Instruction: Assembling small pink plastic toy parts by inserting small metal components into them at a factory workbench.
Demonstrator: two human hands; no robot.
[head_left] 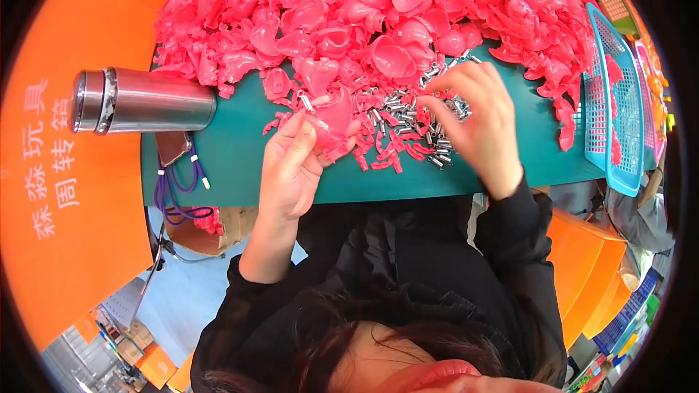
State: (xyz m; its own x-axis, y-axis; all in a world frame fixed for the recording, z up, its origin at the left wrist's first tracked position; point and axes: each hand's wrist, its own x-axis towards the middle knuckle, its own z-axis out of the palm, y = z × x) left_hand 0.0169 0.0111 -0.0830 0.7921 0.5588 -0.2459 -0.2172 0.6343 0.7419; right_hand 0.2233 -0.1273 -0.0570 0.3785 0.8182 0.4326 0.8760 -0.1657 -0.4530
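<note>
Her left hand (291, 167) pinches a pink plastic shell (331, 120) over the near part of the green table (233, 153). The right hand (473, 120) hovers over a scatter of small metal pins (408, 113), fingertips drawn together; whether they hold a pin is hidden. The far pink heap (378, 7) runs off frame.

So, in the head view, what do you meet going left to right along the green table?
Steel flask → left hand holding a pink plastic part → small metal pieces → right hand → blue basket.
</note>
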